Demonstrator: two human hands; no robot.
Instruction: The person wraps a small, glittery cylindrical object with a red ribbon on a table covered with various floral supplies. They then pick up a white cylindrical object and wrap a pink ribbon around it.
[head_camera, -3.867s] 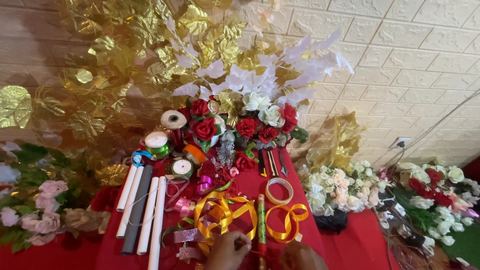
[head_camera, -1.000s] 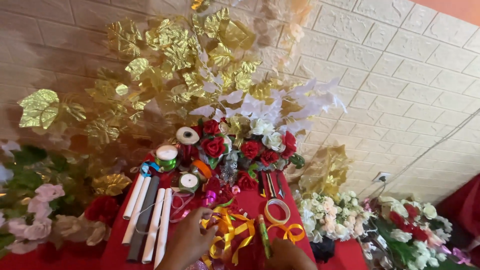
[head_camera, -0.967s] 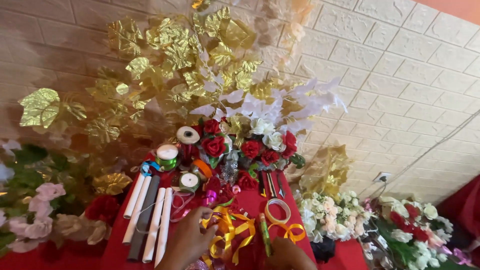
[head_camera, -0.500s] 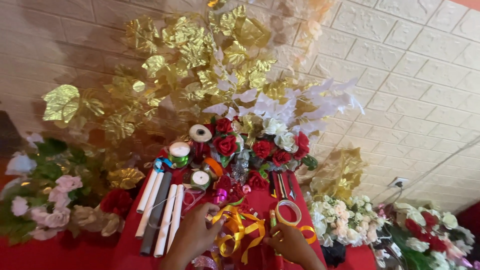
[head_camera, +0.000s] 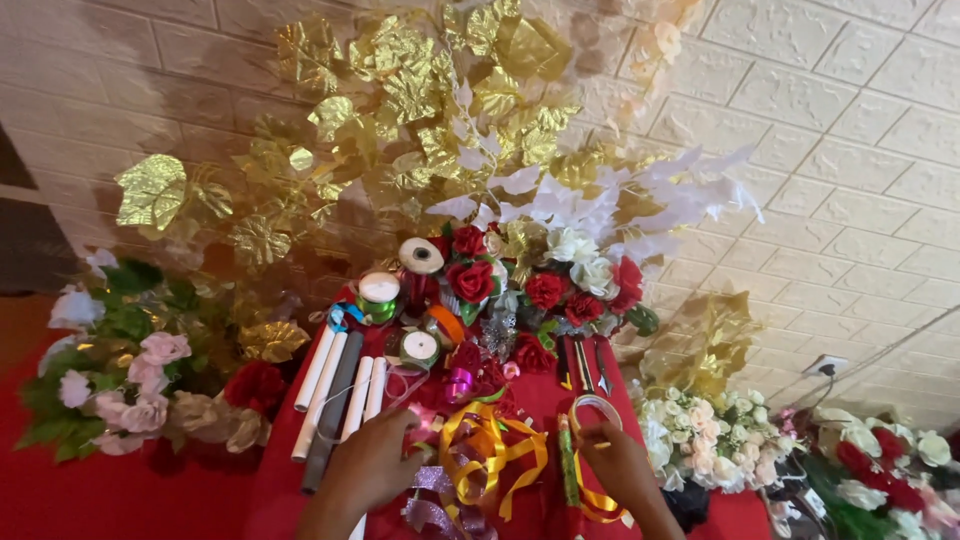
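Head view: left hand, fingers curled, grips a pink ribbon at the near edge of a red-covered table; right hand pinches a gold ribbon beside a green stick. Between them lies a tangle of gold curling ribbon (loops overlapping). Beyond stand white rolls, tape spools and red roses beneath gold leaves.

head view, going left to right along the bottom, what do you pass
pink and white flowers → white rolled tubes → left hand → gold ribbon → right hand → white flower bunch → red and white flowers
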